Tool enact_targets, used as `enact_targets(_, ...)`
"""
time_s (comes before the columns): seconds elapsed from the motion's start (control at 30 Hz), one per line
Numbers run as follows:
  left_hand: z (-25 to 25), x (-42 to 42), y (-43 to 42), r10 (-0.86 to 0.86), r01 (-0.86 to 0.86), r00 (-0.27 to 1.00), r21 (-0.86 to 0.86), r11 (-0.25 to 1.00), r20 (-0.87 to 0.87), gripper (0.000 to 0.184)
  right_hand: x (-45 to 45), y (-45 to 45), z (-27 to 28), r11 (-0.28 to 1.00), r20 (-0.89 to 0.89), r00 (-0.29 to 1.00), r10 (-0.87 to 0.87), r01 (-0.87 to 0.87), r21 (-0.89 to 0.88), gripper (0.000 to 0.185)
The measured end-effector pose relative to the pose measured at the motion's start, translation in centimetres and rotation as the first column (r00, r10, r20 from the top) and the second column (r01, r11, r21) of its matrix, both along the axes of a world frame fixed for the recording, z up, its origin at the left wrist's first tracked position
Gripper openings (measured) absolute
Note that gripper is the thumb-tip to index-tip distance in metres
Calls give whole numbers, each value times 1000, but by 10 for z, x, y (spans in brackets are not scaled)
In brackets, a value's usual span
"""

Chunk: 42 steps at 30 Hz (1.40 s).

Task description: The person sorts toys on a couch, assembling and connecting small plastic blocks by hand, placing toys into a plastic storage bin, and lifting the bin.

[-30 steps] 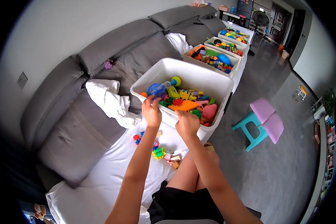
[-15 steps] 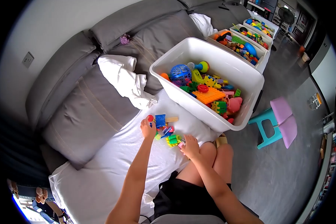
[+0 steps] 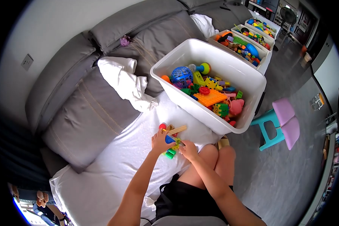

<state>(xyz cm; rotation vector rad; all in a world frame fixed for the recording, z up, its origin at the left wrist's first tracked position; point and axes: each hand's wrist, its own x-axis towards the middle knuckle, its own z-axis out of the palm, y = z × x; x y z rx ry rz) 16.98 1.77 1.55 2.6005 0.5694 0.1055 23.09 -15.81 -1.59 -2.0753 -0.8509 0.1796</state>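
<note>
A small heap of plastic toy pieces lies on the white sheet (image 3: 113,169), between my two hands. My left hand (image 3: 160,142) curls round its left side, gripping pieces that include a blue toy block (image 3: 169,139). Opposite it, my right hand (image 3: 188,150) has its fingers bent in against yellow-green pieces (image 3: 178,142); what they pinch is hidden. A wooden stick (image 3: 177,130) pokes out at the top of the heap. Beyond my left fingertips is a red round piece (image 3: 162,126). A green block (image 3: 170,153) shows below, between the hands.
A large white bin (image 3: 194,96) holding mixed toys stands just beyond the heap. More toy-filled boxes (image 3: 265,62) line up behind it. A crumpled white cloth (image 3: 122,81) lies on the grey sofa (image 3: 94,113). To the right is a teal and purple stool (image 3: 269,130).
My left hand has moved right and down, bringing the spread toy pieces together into a tighter heap against my right hand. The wooden stick has tilted and the green block has shifted down.
</note>
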Motion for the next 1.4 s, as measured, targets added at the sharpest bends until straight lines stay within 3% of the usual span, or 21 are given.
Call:
enact_targets(0.13, 0, -42, -23, 123, -200, 942, 227, 953, 313, 49, -8, -3, 12, 977, -70, 992, -102, 114, 180, 26)
enact_targets(0.23, 6, -48, -29, 191, -246, 901, 98, 964, 390, 40, -13, -11, 38, 938, 26, 991, -132, 116, 328, 28)
enact_targets(0.27, 15, -37, -33, 304, -292, 857, -94, 952, 416, 37, -14, -15, 55, 923, 66, 986, -152, 118, 366, 28)
enact_targets(0.3, 41, -27, -42, 414, -316, 810, -286, 905, 416, 34, -10, -20, 88, 923, 292, 936, -198, 78, 376, 29)
enact_targets(0.33, 60, -14, -50, 518, -321, 764, -469, 823, 385, 32, -6, -26, 118, 907, 298, 932, -208, 70, 415, 30)
enact_targets(0.4, 104, 24, -64, 518, -90, 545, -568, 818, 659, 29, 3, -35, 174, 870, 308, 926, -220, 44, 491, 32)
enact_targets(0.47, 152, 60, -78, 653, 148, 553, -832, 534, 518, 30, 18, -48, 222, 814, 383, 866, -322, 47, 578, 32)
enact_targets(0.53, 180, 99, -79, 518, 366, 618, -800, 476, 591, 38, 39, -57, 251, 767, 392, 802, -451, 124, 629, 36)
enact_targets(0.6, 216, 124, -99, 417, 523, 628, -753, 399, 657, 49, 62, -64, 264, 793, 494, 659, -567, 276, 543, 42)
enact_targets(0.67, 234, 128, -118, 328, 496, 632, -692, 524, 702, 57, 70, -69, 261, 778, 540, 561, -627, 429, 459, 47)
enact_targets(0.77, 200, 108, -113, 282, 410, 560, -557, 722, 779, 41, 49, -73, 244, 769, 449, 674, -587, 291, 569, 41)
enact_targets(0.83, 164, 77, -107, 313, 265, 600, -553, 790, 736, 27, 23, -67, 214, 777, 431, 737, -521, 199, 598, 32)
enact_targets(0.87, 138, 62, -102, 320, 219, 620, -549, 807, 717, 25, 9, -65, 200, 815, 375, 815, -442, 190, 548, 27)
enact_targets(0.93, 83, 26, -87, 384, 47, 744, -617, 786, 547, 21, 2, -58, 157, 934, 458, 843, -283, 134, 332, 23)
enact_targets(1.0, 60, -13, -82, 358, -149, 786, -407, 901, 505, 19, -7, -54, 121, 988, 444, 889, -111, 147, -48, 15)
enact_targets(1.07, 11, -50, -68, 250, -182, 843, -185, 966, 477, 27, -14, -56, 96, 858, 255, 960, 117, 32, -512, 14)
enact_targets(1.1, -5, -65, -67, 233, -190, 864, -140, 972, 446, 32, -15, -50, 93, 788, 158, 977, 142, -15, -615, 17)
enact_targets(1.17, -26, -88, -69, 196, -191, 901, -51, 980, 388, 42, -19, -46, 67, 782, 153, 974, 167, -37, -622, 17)
enact_targets(1.23, -1, -95, -80, 146, -149, 966, -4, 989, 211, 50, -20, -34, 35, 719, 206, 957, 206, -6, -695, 21)
enact_targets(1.33, 3, -89, -90, 44, -46, 999, 87, 995, 18, 60, -24, -22, 15, 688, 40, 983, 182, -98, -719, 23)
enact_targets(1.4, -4, -82, -99, -13, 18, 999, 121, 992, -41, 60, -25, -22, 11, 736, 137, 970, 200, -56, -675, 26)
